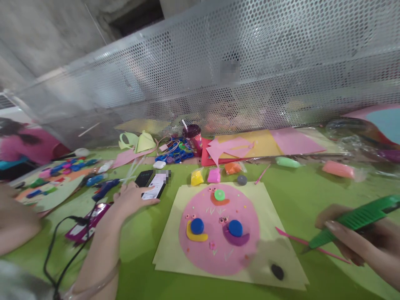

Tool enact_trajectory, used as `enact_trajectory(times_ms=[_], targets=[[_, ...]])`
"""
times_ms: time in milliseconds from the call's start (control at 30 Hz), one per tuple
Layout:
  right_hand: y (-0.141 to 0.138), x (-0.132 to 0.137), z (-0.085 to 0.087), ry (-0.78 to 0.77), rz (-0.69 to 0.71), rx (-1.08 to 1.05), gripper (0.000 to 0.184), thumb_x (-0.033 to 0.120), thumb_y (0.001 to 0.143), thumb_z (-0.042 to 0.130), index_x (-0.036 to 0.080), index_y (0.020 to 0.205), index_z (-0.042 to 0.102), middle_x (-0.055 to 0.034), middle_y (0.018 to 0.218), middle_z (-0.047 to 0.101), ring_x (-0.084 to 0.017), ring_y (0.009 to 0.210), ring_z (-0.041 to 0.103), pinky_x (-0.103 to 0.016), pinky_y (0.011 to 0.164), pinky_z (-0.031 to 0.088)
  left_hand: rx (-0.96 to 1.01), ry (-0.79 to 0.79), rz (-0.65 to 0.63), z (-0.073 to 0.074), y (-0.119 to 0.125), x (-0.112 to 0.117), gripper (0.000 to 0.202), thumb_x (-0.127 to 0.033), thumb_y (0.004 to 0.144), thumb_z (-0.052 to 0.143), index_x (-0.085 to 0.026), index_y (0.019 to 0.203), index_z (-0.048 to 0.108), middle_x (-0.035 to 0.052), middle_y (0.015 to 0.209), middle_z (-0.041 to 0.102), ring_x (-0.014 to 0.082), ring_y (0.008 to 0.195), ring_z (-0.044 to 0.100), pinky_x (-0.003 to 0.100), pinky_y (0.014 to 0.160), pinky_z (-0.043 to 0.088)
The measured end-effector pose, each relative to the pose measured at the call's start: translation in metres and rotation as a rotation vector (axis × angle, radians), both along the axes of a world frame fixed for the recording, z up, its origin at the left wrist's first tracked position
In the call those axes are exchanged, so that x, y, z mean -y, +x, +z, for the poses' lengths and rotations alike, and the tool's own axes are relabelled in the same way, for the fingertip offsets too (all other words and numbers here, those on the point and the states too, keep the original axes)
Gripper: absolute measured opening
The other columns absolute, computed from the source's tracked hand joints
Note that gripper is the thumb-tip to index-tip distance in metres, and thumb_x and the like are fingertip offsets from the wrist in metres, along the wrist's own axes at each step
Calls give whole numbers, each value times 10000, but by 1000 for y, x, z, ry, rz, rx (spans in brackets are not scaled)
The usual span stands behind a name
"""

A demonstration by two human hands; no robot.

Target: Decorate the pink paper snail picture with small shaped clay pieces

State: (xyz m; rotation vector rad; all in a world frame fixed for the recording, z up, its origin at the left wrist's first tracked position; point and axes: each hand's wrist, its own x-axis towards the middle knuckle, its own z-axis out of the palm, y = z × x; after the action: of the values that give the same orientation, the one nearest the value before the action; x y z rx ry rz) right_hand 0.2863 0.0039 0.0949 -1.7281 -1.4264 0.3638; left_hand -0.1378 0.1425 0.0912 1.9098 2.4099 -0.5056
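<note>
My right hand grips a green craft knife with a ribbed handle, its grey tip pointing down and left. Under the tip lies a thin pink modelling stick. My left hand is spread out flat, fingertips on a lit phone. Between my hands, a round pink sheet rests on pale yellow paper. On it sit three clay snails: one yellow with a blue shell, one purple with a blue shell, one orange with a green shell. A black clay lump lies at the paper's lower right.
Behind the paper are yellow, pink and orange clay packs. Farther back stand a lidded cup and blue scissors. A purple device with a black cable lies left, near another person's arm. A perforated metal panel rises behind.
</note>
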Motion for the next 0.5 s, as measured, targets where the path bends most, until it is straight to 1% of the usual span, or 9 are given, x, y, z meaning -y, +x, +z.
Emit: enact_trajectory(times_ms=[233, 500], targets=[[-2, 0, 2, 16, 14, -7, 708, 891, 712, 391, 254, 547, 654, 26, 370, 383, -167, 358, 383, -313, 428, 307, -6, 46, 43, 3, -1, 2, 644, -643, 896, 497, -190, 1352, 450, 131, 1304, 475, 323, 1204, 461, 519, 984, 396], [-1, 0, 0, 13, 16, -17, 679, 884, 700, 417, 266, 545, 651, 21, 382, 390, -173, 373, 385, -304, 420, 296, 8, 28, -8, 2, 1, 1, 578, -592, 911, 518, -180, 1315, 486, 121, 1271, 504, 313, 1190, 478, 513, 979, 408]])
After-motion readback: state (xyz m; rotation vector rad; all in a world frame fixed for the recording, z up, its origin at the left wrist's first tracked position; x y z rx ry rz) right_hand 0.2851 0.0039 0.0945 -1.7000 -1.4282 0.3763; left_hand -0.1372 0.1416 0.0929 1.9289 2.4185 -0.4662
